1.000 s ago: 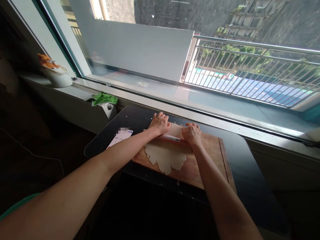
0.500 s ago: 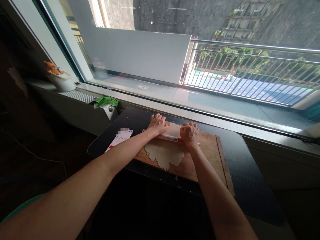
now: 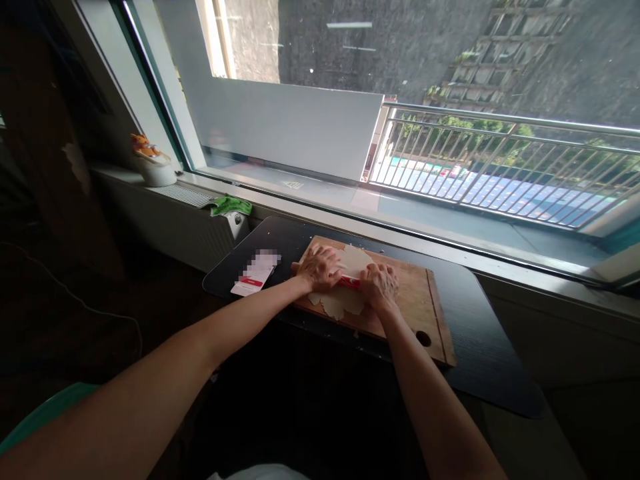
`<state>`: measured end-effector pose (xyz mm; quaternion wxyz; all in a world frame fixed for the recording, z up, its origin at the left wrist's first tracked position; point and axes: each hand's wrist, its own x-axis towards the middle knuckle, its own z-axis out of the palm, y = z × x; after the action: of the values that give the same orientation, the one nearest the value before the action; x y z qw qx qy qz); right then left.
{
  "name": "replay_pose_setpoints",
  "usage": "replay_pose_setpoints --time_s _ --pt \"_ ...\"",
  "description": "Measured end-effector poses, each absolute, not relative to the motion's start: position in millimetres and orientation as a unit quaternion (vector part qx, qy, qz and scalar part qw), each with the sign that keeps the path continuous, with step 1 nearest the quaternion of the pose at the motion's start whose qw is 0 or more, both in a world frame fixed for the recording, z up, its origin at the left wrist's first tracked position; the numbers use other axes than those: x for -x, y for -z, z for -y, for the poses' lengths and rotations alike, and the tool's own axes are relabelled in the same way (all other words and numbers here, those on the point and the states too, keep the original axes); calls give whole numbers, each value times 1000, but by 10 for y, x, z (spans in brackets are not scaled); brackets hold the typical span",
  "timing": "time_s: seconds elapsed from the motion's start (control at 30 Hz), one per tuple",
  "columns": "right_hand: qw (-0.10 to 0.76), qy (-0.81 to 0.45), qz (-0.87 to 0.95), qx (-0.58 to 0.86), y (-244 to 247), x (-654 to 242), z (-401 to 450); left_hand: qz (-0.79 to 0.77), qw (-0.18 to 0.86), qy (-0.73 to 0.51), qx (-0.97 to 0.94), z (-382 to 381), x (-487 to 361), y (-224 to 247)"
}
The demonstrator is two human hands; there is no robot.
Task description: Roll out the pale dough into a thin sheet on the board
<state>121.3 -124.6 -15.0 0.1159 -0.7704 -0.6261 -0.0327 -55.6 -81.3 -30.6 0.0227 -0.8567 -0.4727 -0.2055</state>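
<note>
A thin, ragged-edged sheet of dough point(image 3: 345, 303) lies on a wooden cutting board point(image 3: 415, 297). Across it rests a rolling pin point(image 3: 350, 282), of which only a short stretch with a red label shows between the hands. My left hand point(image 3: 321, 268) is closed over the pin's left part, its fingers curled over the top. On the right part, my right hand point(image 3: 381, 283) is wrapped round it in the same way. Dough shows both beyond the pin and on the near side of it. The pin's ends are hidden by the hands.
The board sits on a small black table point(image 3: 480, 333) by a window. Left of the board lies a phone point(image 3: 257, 275). A radiator point(image 3: 200, 227) with a green cloth point(image 3: 231, 205) and a white pot point(image 3: 157, 171) stands at the left. Crumbs dot the table.
Both hands and the rolling pin have come nearer to me over the dough, so more dough shows beyond the pin. The camera view has shifted a little.
</note>
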Motion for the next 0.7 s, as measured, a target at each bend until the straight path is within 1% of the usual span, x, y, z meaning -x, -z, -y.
replay_pose_setpoints --time_s 0.17,0.23,0.33,0.4,0.53,0.6,0.7 --pt "130 36 625 769 203 -1224 1242 415 27 220 882 1015 665 375" --pt "141 45 626 765 227 -1242 1252 423 35 215 880 991 653 396" --pt "149 68 671 723 247 -1292 1272 448 33 193 872 825 573 392" --pt "138 76 692 704 241 -1336 1250 468 26 181 865 677 496 373" --pt "108 71 680 722 191 -1418 1045 500 14 174 848 412 352 309" --pt "94 58 675 729 157 -1459 879 507 -12 159 847 281 300 269" --pt "74 8 661 747 110 -1529 601 521 -70 104 844 35 241 229"
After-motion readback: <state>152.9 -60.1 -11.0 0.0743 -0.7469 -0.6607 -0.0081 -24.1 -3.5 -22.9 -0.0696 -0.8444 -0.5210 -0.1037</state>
